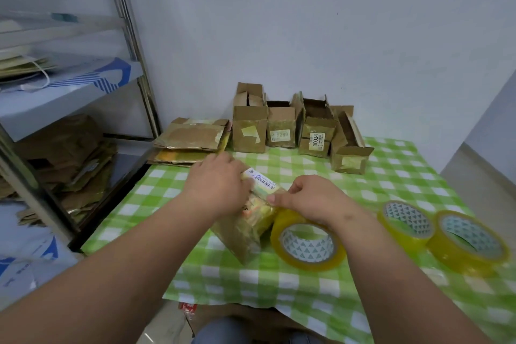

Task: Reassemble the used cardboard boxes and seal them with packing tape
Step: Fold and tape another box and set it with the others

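A small used cardboard box (pixel 245 229) with a white barcode label lies on the green checked tablecloth (pixel 307 290) in front of me. My left hand (pixel 217 187) grips its far left end, fingers curled over the top. My right hand (pixel 310 198) holds a roll of clear yellowish packing tape (pixel 307 243) that stands against the box's right side, thumb pointing toward the box top. Whether a strip of tape runs onto the box is too blurred to tell.
Two more tape rolls (pixel 407 221) (pixel 469 240) lie at the right. Several assembled open boxes (pixel 250 131) stand in a row along the wall. Flattened boxes (pixel 192 138) are stacked at the table's back left. A metal shelf unit (pixel 69 109) with more cardboard stands at the left.
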A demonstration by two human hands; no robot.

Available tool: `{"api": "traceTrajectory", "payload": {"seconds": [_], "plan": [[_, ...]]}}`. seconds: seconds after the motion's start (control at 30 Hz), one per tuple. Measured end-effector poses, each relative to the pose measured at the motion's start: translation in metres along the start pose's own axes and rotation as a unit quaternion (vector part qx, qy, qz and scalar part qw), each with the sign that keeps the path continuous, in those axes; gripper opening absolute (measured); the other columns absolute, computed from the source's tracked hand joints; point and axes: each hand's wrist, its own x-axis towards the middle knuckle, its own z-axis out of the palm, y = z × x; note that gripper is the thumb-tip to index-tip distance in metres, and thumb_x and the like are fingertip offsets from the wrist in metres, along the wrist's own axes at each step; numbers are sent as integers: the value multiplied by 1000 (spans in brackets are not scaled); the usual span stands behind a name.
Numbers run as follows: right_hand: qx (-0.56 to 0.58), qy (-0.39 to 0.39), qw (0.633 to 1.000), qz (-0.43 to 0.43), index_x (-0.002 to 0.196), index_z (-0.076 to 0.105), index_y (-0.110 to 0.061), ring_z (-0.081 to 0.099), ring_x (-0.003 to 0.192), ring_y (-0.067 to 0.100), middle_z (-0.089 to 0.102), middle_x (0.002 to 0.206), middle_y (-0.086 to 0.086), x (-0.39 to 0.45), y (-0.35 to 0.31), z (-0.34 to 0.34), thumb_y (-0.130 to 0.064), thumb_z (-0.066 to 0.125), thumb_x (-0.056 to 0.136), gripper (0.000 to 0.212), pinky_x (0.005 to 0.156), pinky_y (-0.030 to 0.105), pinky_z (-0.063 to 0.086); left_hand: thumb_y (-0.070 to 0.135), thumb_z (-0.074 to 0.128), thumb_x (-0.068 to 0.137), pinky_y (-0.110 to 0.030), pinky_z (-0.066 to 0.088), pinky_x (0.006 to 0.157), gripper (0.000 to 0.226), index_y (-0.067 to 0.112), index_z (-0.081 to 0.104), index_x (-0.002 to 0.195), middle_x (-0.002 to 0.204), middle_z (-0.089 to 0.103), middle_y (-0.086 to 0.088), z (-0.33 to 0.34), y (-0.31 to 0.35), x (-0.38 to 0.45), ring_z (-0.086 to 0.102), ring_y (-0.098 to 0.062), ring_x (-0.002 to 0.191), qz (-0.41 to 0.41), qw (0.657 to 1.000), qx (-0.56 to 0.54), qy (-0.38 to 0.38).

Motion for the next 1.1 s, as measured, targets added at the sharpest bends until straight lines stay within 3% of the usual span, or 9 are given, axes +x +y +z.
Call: {"api": "traceTrajectory", "payload": {"seconds": [0.1, 0.2, 0.33, 0.4, 0.53, 0.63, 0.73, 0.9, 1.1], "plan": [[23, -6, 1000, -11, 107, 61, -19, 57, 89, 13, 57, 93, -8, -4, 2, 2, -64, 68, 79, 53, 76, 33, 48, 78, 26, 85, -46, 18, 120, 87, 26, 25, 155, 160, 26, 2, 7, 1, -9, 20, -23, 148, 11, 996, -2, -84], [100, -35, 994, -12, 113, 63, -22, 59, 92, 14, 60, 102, -4, -4, 6, 1, -42, 69, 85, 34, 79, 34, 51, 82, 36, 81, -50, 2, 122, 98, 25, 10, 157, 165, 10, 3, 2, -6, -16, -2, -21, 152, 24, 990, -47, -131], [216, -50, 975, 17, 110, 68, -26, 58, 109, 27, 62, 113, 2, -5, 18, -1, -16, 64, 84, 28, 98, 44, 51, 83, 56, 69, -60, 3, 119, 114, 28, 8, 157, 164, -4, 14, -7, -12, -20, -13, -19, 151, 23, 977, -79, -195], [247, -54, 968, 15, 105, 69, -26, 57, 111, 30, 62, 108, 2, -6, 24, -1, -10, 63, 82, 28, 94, 40, 51, 78, 64, 69, -52, 8, 121, 117, 23, 11, 157, 164, -5, 14, -11, -10, -21, -11, -23, 151, 33, 977, -72, -200], [280, -58, 958, 7, 106, 69, -25, 61, 107, 31, 65, 110, 9, -9, 30, 2, -6, 64, 83, 30, 90, 42, 54, 51, 73, 78, -38, 27, 117, 85, 25, 37, 151, 159, 19, 6, -15, -2, -23, 20, -23, 143, 64, 982, -119, -134], [365, -43, 930, -1, 117, 66, -18, 65, 104, 34, 68, 112, 15, -11, 32, 3, -4, 69, 84, 36, 95, 50, 53, 30, 71, 86, -23, 40, 102, 50, 29, 60, 134, 145, 43, 8, -17, -1, -15, 48, -8, 116, 92, 971, -202, -88], [430, -4, 903, -16, 118, 63, -16, 69, 93, 29, 71, 104, 14, -9, 30, 8, -3, 72, 84, 38, 87, 45, 57, 21, 65, 93, -19, 36, 98, 47, 36, 55, 137, 143, 47, 9, -15, 1, -2, 49, -7, 111, 102, 968, -211, -85], [450, 23, 892, -11, 122, 52, -30, 70, 91, 25, 72, 100, 8, -6, 22, 36, -14, 77, 84, 49, 88, 46, 56, 10, 49, 101, -21, 29, 109, 45, 34, 55, 138, 149, 38, 6, -1, 2, 12, 39, -16, 137, 108, 966, -199, -126], [444, 80, 892, -23, 124, 47, -34, 66, 85, 13, 68, 98, -4, -13, 28, 54, -33, 67, 93, 37, 72, 30, 49, 36, 59, 97, -26, 31, 109, 30, 34, 66, 126, 153, 41, 6, 9, 8, 17, 43, -15, 136, 64, 957, -274, -75]]}}
